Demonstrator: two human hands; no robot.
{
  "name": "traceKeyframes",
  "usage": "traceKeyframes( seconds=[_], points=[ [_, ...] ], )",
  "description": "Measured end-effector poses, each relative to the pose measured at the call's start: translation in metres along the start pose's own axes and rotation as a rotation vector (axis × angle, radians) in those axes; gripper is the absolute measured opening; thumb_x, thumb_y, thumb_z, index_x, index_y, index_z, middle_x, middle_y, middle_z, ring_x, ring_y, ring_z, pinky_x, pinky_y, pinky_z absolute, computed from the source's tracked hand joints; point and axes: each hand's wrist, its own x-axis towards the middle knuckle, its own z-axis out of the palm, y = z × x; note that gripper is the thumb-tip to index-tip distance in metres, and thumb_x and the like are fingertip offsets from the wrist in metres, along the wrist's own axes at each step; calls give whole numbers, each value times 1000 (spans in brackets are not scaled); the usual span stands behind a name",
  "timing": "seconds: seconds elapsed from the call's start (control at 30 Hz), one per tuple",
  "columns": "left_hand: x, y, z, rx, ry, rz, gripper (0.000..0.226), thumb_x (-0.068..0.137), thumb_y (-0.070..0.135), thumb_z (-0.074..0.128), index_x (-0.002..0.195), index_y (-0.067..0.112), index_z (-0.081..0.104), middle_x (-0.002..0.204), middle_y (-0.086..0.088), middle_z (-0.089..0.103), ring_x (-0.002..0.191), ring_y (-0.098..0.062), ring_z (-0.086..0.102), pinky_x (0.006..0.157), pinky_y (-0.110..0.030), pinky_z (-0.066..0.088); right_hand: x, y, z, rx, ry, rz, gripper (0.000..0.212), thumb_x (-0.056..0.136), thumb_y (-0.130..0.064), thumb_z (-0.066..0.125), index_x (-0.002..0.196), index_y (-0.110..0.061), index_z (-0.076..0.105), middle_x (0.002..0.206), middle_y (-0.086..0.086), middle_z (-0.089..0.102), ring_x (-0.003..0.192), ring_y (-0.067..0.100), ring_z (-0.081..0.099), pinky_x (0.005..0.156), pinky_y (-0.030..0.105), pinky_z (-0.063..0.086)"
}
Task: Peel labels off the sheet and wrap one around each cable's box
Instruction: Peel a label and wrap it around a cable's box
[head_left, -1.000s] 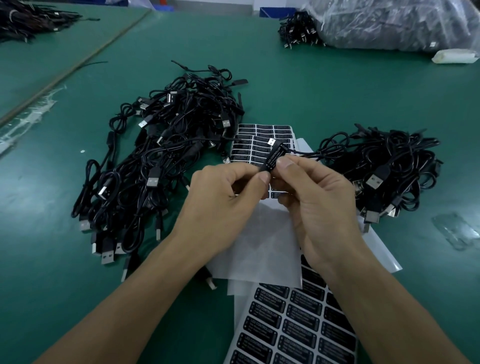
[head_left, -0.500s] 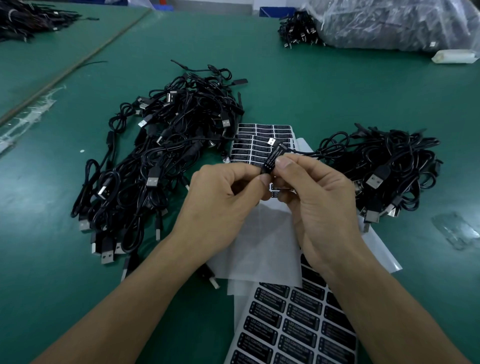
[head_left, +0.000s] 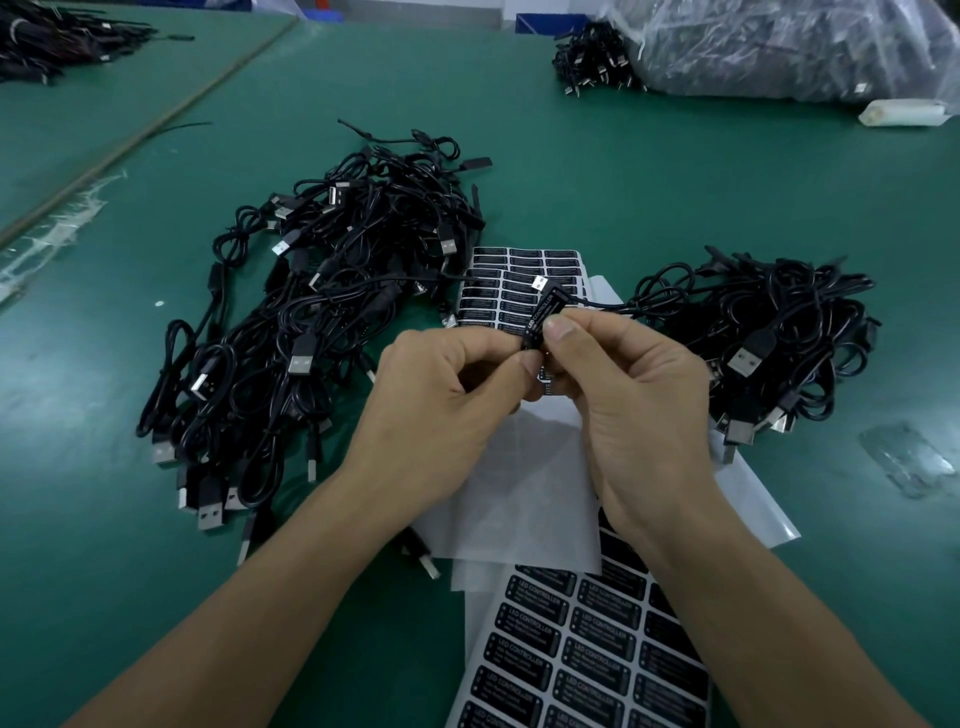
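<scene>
green matting covers the table (head_left: 649, 171), and both hands meet above its middle. the left hand (head_left: 436, 410) has its fingers curled, thumb and forefinger pinching the lower end of the box (head_left: 546, 300). the right hand (head_left: 634, 410) pinches the same box from the right, thumb tip pressed against its edge and the other fingers curled underneath. the box is black, tilted and held off the table, with a label (head_left: 535, 326) reading "led controller" along its face; how far round the label goes cannot be told. its cable (head_left: 602, 307) runs right into the right pile (head_left: 769, 338). the left pile (head_left: 311, 312), larger and looser, lies well apart on the other side. beyond the hands lies the far sheet (head_left: 519, 275) of black labels, and the near sheet (head_left: 587, 654) lies between the forearms. blank backing paper (head_left: 524, 499) lies under the hands, overlapping the near sheet. a clear bag (head_left: 779, 47) sits at the far right edge, with a white roll (head_left: 904, 111) just beside it.
</scene>
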Motion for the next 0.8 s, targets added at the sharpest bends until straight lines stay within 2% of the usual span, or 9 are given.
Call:
traceKeyframes(
  seconds=[0.17, 0.27, 0.4, 0.57, 0.8],
  points=[
    [-1, 2, 0, -46, -9, -12, 18, 91, 29, 65, 82, 20, 78, 69, -10, 71, 68, -38, 65, 61, -55, 53, -1, 0, 0, -29, -1, -43, 7, 90, -1, 68, 89, -4, 75, 74, 5, 72, 67, 18, 67, 69, 30, 58],
    [0, 3, 1, -107, 7, -32, 24, 93, 32, 62, 86, 17, 79, 73, -2, 75, 70, -29, 70, 67, -46, 60, -2, -1, 1, -67, -8, -84, 9, 90, -1, 68, 87, -5, 75, 75, 5, 74, 68, 17, 69, 67, 25, 57],
    [1, 2, 1, -116, 24, -28, 23, 93, 30, 62, 84, 19, 79, 72, 1, 75, 67, -20, 70, 65, -36, 60, -3, -3, 2, -100, -13, -137, 12, 90, 1, 68, 85, -8, 75, 74, 1, 74, 67, 11, 68, 65, 20, 55],
    [1, 2, 1, -135, 26, -35, 19, 91, 27, 64, 84, 20, 80, 72, -1, 75, 69, -29, 69, 68, -47, 59, -5, -6, 3, -136, -33, -202, 18, 90, 3, 68, 83, -13, 74, 71, -5, 73, 64, 3, 67, 62, 14, 54],
    [2, 1, 2, -159, 9, -47, 15, 90, 24, 64, 88, 19, 79, 75, -1, 75, 72, -28, 70, 68, -40, 58, -6, -8, 3, -184, -23, -253, 22, 89, 2, 69, 82, -18, 73, 69, -12, 73, 63, 0, 68, 61, 11, 53]
  ],
)
